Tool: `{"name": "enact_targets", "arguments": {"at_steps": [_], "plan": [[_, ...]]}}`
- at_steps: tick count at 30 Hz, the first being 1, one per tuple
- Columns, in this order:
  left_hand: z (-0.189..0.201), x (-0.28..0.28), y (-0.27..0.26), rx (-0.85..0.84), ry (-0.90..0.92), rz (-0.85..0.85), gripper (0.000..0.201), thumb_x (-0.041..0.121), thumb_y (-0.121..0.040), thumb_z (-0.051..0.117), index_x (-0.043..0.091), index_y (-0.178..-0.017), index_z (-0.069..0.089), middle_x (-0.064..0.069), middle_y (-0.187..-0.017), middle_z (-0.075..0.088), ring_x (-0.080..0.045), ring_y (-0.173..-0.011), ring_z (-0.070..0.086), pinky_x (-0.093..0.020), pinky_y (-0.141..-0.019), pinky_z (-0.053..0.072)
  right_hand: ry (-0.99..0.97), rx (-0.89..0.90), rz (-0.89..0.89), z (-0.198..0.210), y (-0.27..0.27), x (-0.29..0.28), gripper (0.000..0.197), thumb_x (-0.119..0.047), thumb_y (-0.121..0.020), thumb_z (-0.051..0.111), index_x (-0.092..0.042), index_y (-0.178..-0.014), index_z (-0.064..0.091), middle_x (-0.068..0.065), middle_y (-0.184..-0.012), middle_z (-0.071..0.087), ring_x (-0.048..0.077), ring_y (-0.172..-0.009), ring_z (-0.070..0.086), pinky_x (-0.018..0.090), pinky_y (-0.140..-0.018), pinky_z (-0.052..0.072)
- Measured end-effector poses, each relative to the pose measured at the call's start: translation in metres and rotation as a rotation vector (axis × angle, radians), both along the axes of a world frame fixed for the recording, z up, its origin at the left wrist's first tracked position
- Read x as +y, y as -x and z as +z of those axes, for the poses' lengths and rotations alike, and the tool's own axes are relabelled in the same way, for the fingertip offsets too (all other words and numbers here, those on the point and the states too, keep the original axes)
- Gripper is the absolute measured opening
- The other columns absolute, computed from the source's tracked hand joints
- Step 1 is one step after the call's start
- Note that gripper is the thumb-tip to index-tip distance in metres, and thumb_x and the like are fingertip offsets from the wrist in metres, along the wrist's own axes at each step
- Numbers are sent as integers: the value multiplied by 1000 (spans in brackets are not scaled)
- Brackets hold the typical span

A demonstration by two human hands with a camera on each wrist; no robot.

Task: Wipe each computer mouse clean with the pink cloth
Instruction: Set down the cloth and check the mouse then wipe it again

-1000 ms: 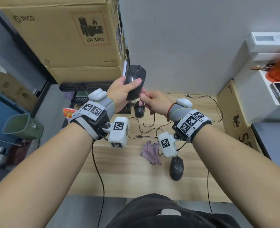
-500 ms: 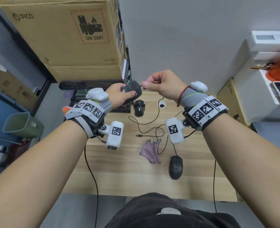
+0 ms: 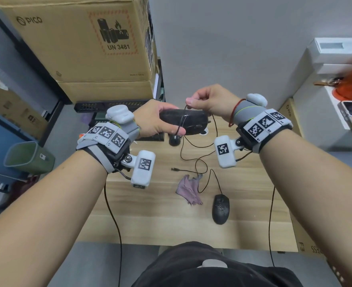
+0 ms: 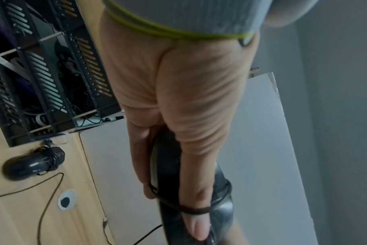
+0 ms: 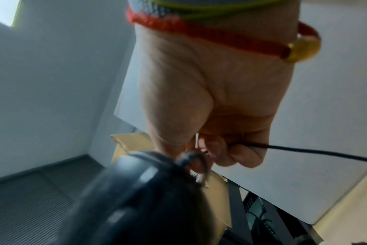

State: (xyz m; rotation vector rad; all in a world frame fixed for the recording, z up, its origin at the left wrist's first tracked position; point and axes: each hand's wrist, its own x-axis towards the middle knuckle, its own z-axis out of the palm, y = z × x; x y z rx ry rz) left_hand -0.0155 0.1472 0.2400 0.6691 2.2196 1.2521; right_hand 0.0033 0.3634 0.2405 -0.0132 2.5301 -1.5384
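Observation:
My left hand (image 3: 160, 123) grips a black wired mouse (image 3: 191, 121) held lying sideways above the back of the wooden table (image 3: 142, 214); its cable loops over the body and my thumb. My right hand (image 3: 204, 100) pinches that cable (image 5: 304, 150) just above the mouse (image 5: 136, 199). The pink cloth (image 3: 188, 190) lies crumpled on the table, untouched. A second black mouse (image 3: 220, 208) sits right of the cloth. A third mouse (image 4: 31, 163), with its cable wound around it, rests at the table's back, partly hidden behind the held one in the head view.
Loose cable and a USB plug (image 3: 174, 169) trail over the table's middle. A black slotted rack (image 4: 48, 82) stands at the back left below stacked cardboard boxes (image 3: 84, 42). A green bin (image 3: 26, 157) sits on the floor left; white boxes (image 3: 326, 79) stand right.
The held mouse came down and turned to lie sideways. My right hand rose and carried the cable over the mouse's body, adding a loop around it.

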Motion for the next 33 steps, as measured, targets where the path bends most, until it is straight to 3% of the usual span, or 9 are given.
{"name": "enact_targets", "arguments": {"at_steps": [2, 5, 7, 10, 13, 18, 22, 29, 33], "plan": [[4, 0, 0, 21, -40, 14, 41, 24, -67, 91, 23, -105, 75, 2, -92, 76, -10, -83, 68, -30, -87, 53, 73, -47, -12, -8, -3, 3, 22, -27, -91, 66, -7, -83, 68, 13, -70, 56, 20, -62, 46, 27, -60, 39], [7, 2, 0, 21, -143, 83, 47, 27, -68, 90, 25, -111, 74, 4, -96, 76, -13, -91, 70, -32, -88, 54, 71, -68, -60, -17, -9, 4, 14, 0, -88, 51, 0, -84, 64, 10, -62, 45, 16, -54, 39, 27, -58, 39], [7, 4, 0, 40, -212, 162, 45, 21, -71, 88, 20, -113, 73, 11, -91, 76, -4, -86, 69, -23, -83, 52, 48, -75, -11, -23, -14, -3, 21, -10, -92, 55, -8, -74, 66, 8, -61, 41, 15, -51, 37, 24, -53, 39], [4, 9, 2, 93, -278, 311, 31, 17, -72, 88, 19, -98, 72, 17, -75, 71, 3, -69, 64, -15, -70, 49, 1, -61, 95, -26, -20, -21, 25, -33, -97, 56, -19, -87, 75, 7, -63, 39, 14, -52, 35, 21, -49, 36], [-2, 8, 5, 158, -276, 431, 33, 22, -66, 92, 18, -90, 69, 11, -78, 68, -1, -67, 61, -20, -67, 52, -65, -16, 132, -22, -22, -32, 25, -31, -98, 54, -17, -100, 74, -14, -48, 39, 4, -46, 34, 14, -49, 32], [-13, -2, 13, 253, -139, 510, 43, 38, -55, 95, 21, -87, 70, -2, -85, 73, -12, -70, 60, -34, -70, 54, -161, 15, 159, -3, -30, -34, 26, -36, -96, 57, -19, -96, 76, -16, -41, 39, 4, -41, 32, 10, -43, 27], [-18, -11, 15, 282, 11, 464, 40, 38, -55, 95, 29, -84, 69, 11, -75, 69, -6, -65, 60, -20, -59, 45, -135, 80, 165, 13, -33, -30, 26, -40, -91, 63, -20, -81, 77, -3, -54, 37, 11, -50, 24, 21, -45, 22], [-17, -13, 6, 269, 180, 204, 45, 34, -52, 97, 28, -88, 71, 10, -78, 69, -10, -70, 60, -23, -65, 45, -95, 206, -2, 24, -19, -13, 20, -33, -88, 70, -15, -81, 75, 0, -57, 43, 8, -51, 30, 20, -51, 27], [-11, -7, -4, 233, 87, 94, 42, 32, -55, 97, 27, -88, 71, 8, -77, 67, -7, -67, 57, -22, -67, 47, -121, 204, -62, 21, -10, -6, 20, -35, -88, 69, -17, -82, 74, 2, -62, 47, 9, -54, 32, 21, -52, 28]]}}
